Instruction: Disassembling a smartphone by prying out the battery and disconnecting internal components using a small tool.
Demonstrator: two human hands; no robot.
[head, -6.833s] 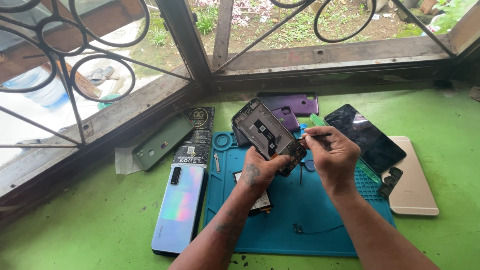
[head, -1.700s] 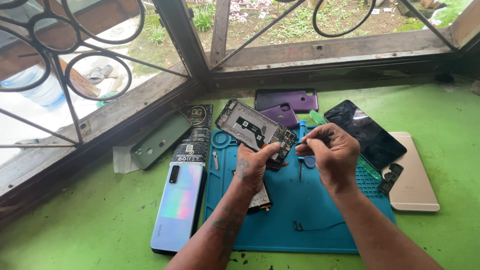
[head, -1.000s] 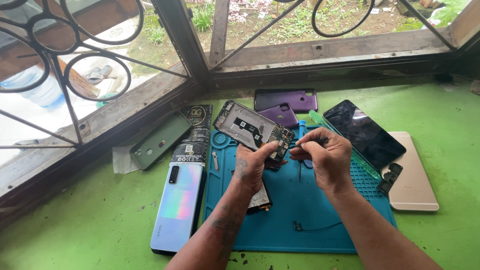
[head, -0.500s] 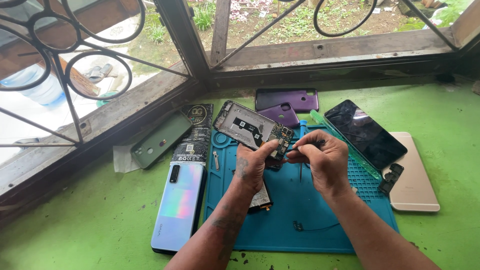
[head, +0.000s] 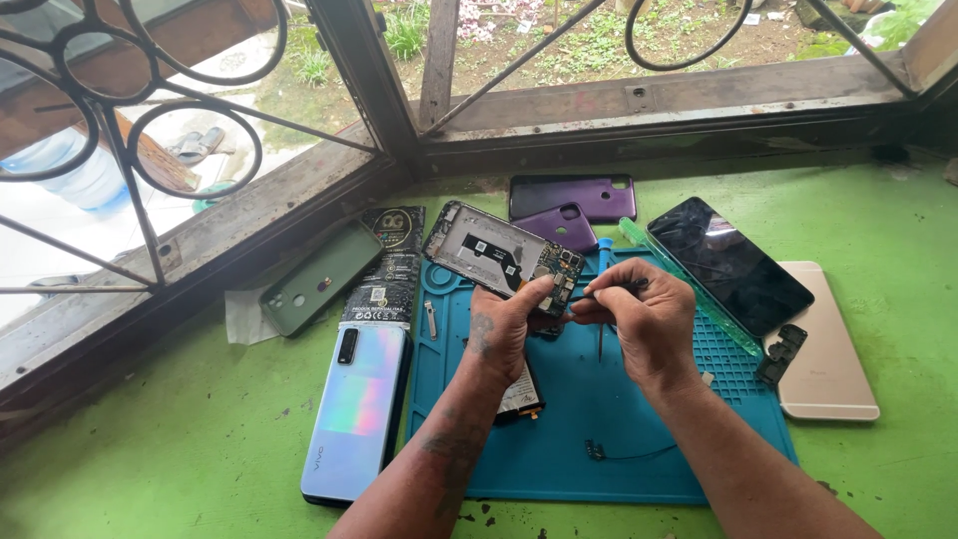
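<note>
My left hand point(head: 507, 321) grips an opened phone frame point(head: 491, 249) by its lower end, holding it tilted above the blue repair mat point(head: 589, 439). The frame's bare insides and circuit board face up. My right hand point(head: 641, 317) pinches a thin dark tool point(head: 602, 291), its tip at the board near my left thumb. Under my left wrist a dark flat phone part point(head: 521, 396) lies on the mat.
A phone with an iridescent back point(head: 356, 409) lies left of the mat, beside a black printed card point(head: 387, 268) and a green phone cover point(head: 319, 278). Two purple covers point(head: 574, 195), a black screen point(head: 726, 263), a gold phone point(head: 826, 359) and a green strip point(head: 689, 289) lie behind and right.
The phone frame has been lowered and laid flatter than it was several seconds ago. My right hand has moved in closer, bringing the tool tip to the board.
</note>
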